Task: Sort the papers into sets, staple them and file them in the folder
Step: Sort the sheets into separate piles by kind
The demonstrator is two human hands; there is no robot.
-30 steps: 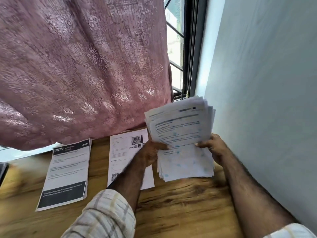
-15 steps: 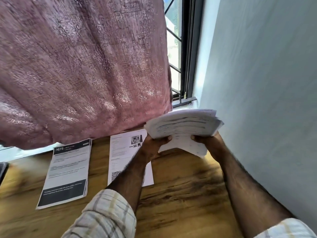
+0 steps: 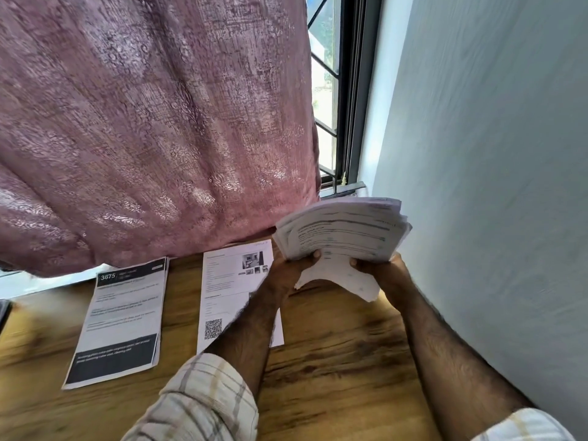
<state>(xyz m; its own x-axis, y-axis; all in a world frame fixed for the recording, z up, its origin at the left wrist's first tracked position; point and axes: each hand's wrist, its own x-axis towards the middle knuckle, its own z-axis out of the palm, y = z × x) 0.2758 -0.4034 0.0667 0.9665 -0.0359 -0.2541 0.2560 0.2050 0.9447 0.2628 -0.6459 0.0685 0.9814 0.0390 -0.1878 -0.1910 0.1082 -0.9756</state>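
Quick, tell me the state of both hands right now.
Left hand: grips the left side of the paper stack.
Right hand: grips the same stack's right side.

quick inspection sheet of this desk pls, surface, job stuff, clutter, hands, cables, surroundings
surface: wooden desk, wall along its right side.
job's things: paper stack held up off the desk by both hands, sheets fanned and bent over; dark-banded sheets flat at left; QR-code sheet flat beside them, partly under the left forearm. No stapler or folder seen.
clutter: dark object cut off at the left edge, cannot tell what.
hands: left hand grips the stack's left edge; right hand grips its right edge.
cables: nothing seen.
surroundings: pink curtain hanging over the desk's far edge; barred window; pale wall at right.
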